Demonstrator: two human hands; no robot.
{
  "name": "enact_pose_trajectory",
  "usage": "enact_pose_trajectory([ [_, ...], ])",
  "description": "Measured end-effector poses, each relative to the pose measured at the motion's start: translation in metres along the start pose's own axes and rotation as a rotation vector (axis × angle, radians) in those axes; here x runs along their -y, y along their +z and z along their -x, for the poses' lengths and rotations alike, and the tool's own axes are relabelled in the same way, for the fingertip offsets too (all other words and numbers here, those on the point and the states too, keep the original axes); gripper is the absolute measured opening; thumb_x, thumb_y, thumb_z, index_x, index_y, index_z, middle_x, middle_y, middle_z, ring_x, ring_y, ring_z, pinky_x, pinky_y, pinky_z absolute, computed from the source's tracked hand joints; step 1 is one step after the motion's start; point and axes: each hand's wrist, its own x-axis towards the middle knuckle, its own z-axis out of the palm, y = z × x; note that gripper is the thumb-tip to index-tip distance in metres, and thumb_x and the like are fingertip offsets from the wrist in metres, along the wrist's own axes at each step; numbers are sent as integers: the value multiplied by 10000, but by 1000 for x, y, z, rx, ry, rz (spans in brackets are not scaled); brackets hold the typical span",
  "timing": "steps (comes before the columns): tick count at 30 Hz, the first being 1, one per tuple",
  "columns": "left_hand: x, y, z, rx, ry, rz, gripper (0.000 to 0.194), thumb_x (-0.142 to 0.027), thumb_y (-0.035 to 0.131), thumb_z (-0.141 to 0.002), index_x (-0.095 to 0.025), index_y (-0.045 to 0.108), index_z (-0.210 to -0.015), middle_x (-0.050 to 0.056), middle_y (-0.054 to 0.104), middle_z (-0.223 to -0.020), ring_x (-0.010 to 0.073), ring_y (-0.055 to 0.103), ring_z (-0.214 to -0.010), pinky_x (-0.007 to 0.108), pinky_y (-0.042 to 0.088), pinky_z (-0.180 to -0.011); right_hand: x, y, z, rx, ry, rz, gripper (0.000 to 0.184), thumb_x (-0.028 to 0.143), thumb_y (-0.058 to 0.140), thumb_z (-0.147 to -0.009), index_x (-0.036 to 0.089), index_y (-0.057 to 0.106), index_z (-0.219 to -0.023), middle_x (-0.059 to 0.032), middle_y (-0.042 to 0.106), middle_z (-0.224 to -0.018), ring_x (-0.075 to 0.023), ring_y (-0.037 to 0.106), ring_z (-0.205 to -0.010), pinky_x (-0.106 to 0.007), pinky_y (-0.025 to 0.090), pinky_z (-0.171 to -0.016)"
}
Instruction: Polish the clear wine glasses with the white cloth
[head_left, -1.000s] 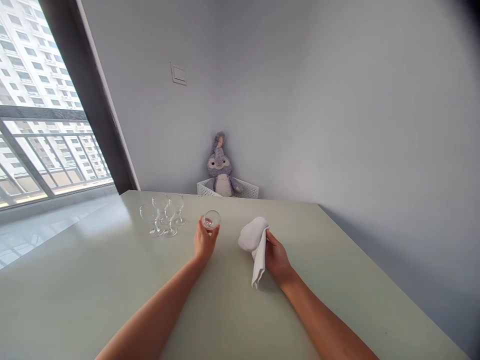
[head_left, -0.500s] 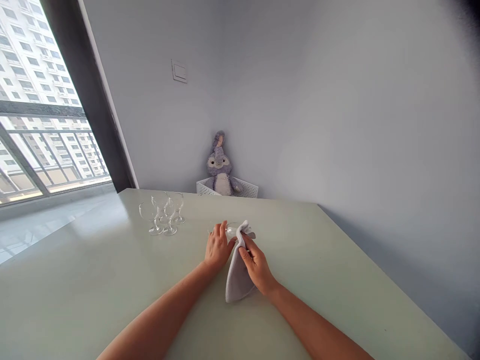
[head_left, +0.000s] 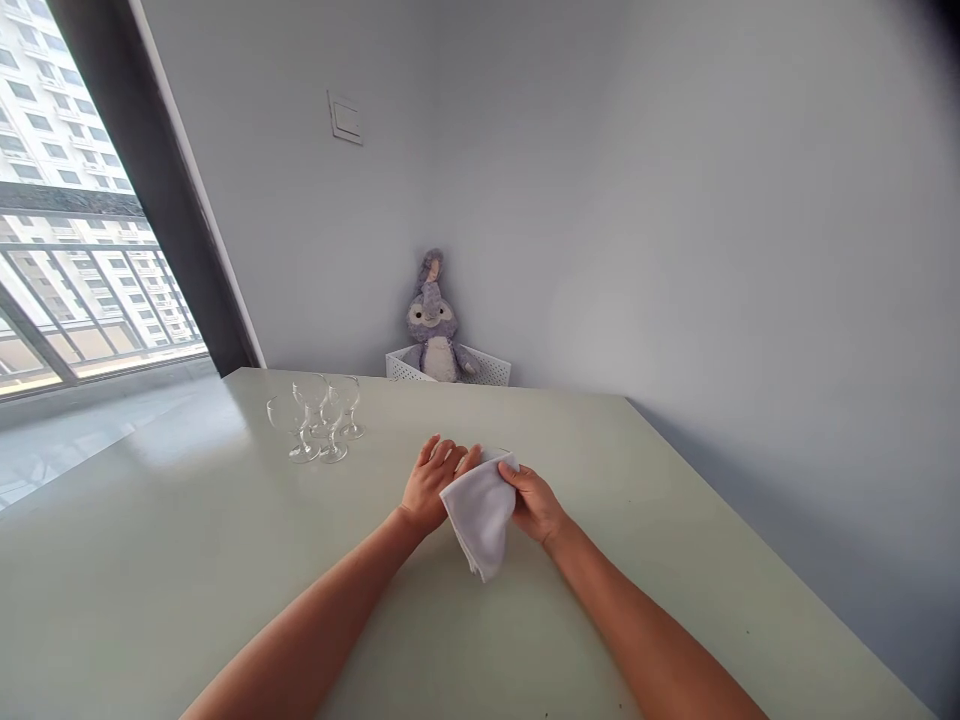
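Cloth [head_left: 482,515] in R hand [head_left: 535,503] hangs lengthwise, tip twd wearer.

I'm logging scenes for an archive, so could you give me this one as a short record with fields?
Left hand: at the cloth's left edge, grip partly hidden
Right hand: holding a white cloth
Stemmed glasses: four, upright, grouped toward the left
Table: pale green
Behind table: plush toy in a white basket
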Motion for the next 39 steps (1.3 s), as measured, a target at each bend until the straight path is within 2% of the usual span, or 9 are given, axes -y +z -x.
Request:
enact_pose_trajectory([
  [7, 5, -8, -5, 152, -156, 270, 314, -437, 632, -682, -271, 628, -949, 38, 632, -713, 198, 580, -757, 380, 342, -905, 23, -15, 7, 237, -32, 402, 342, 381, 700, -634, 126, 665, -860, -17, 629, -729, -133, 542, -648, -269, 394, -648],
  [13, 7, -13, -8, 697, -328, 792, 509, -627, 410, -739, -167, 606, -641, 23, 569, -541, 135, 512, -504, 251, 406, -542, 38, -25, 10, 475, 24, 547, 290, 339, 707, -637, 125, 685, -831, -4, 624, -715, -134, 536, -677, -266, 388, -674],
  [19, -1, -14, -5, 190, -7, 121, 347, -332, 493, -796, -226, 561, -1120, 70, 647, -887, 226, 536, -924, 415, 327, -901, 22, -29, -3, 154, -11, 226, 311, 388, 702, -649, 141, 675, -835, -34, 630, -726, -139, 547, -647, -273, 408, -644],
  [22, -3, -15, -5, 43, 110, -90, 341, -196, 433, -823, -224, 557, -1139, 88, 646, -822, 232, 510, -960, 467, 216, -968, 16, -26, -5, 102, -28, 86, 321, 423, 665, -683, 167, 665, -875, -32, 626, -745, -132, 542, -647, -261, 413, -626],
  [25, 5, -18, -6, 123, 3, 15, 276, -339, 455, -825, -230, 634, -1005, 54, 619, -684, 202, 538, -781, 385, 349, -839, 18, -21, 1, 221, -28, 201, 345, 396, 675, -679, 156, 659, -926, -39, 629, -772, -150, 552, -695, -277, 415, -654],
  [30, 25, -20, -9, 667, -235, 616, 501, -577, 389, -780, -154, 629, -661, 4, 520, -520, 108, 423, -484, 244, 364, -532, 29, -16, 10, 366, -8, 464, 303, 336, 704, -648, 134, 673, -872, -25, 628, -769, -152, 545, -721, -296, 400, -706],
  [32, 25, -18, -9, 711, -254, 662, 523, -570, 343, -804, -147, 610, -653, 13, 532, -525, 109, 425, -488, 245, 366, -533, 28, -16, 8, 336, -18, 451, 299, 350, 696, -657, 130, 675, -858, -27, 626, -758, -147, 543, -706, -294, 397, -700],
  [37, 8, -12, -7, 147, 1, 84, 283, -365, 455, -817, -204, 604, -996, 74, 628, -840, 203, 514, -833, 333, 367, -762, 13, -18, -2, 76, -38, 179, 331, 431, 689, -647, 153, 661, -826, -22, 610, -707, -136, 532, -632, -280, 412, -627],
  [39, 5, -12, -6, 61, 124, -68, 248, -295, 471, -812, -194, 607, -994, 83, 621, -803, 209, 504, -838, 347, 348, -778, 9, -16, -3, 58, -27, 102, 351, 474, 651, -674, 171, 655, -849, -17, 603, -707, -128, 524, -613, -273, 417, -606],
])
